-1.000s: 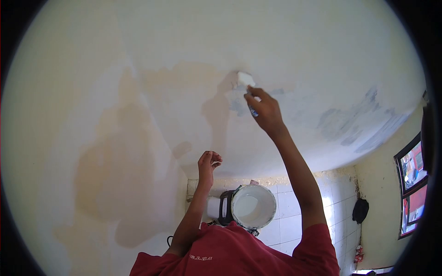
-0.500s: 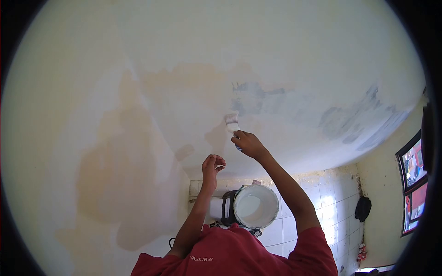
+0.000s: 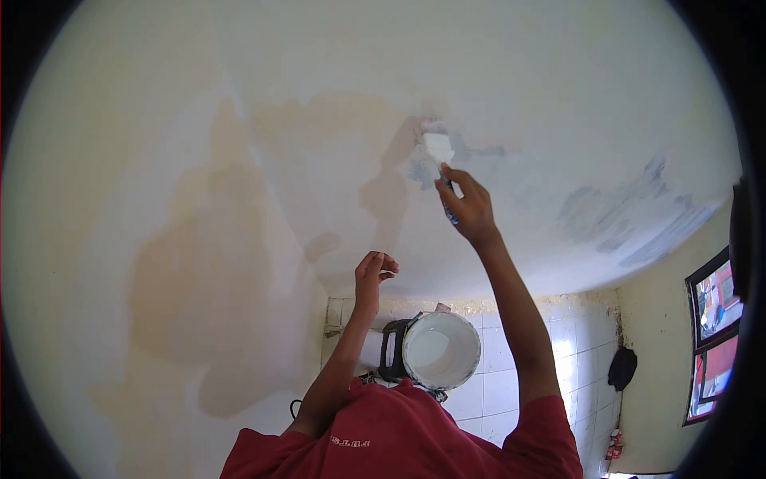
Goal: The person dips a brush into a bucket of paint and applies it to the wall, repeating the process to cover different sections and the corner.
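Note:
My right hand is closed around the handle of a paintbrush. Its wide, white-coated head points up and its bristles rest on the wall, over a grey patch. My left hand is raised in front of the lower wall, holding nothing, its fingers loosely bent and a gap showing by the thumb. Below the hands is a round bucket with white liquid in the bottom.
A black and white object stands against the bucket's left side. White tiles lie beneath. More grey patches mark the wall to the right. A dark bag-like item and a window are at far right.
My right hand has moved up and right with the paintbrush, from below the grey patch onto it. My left hand has risen slightly.

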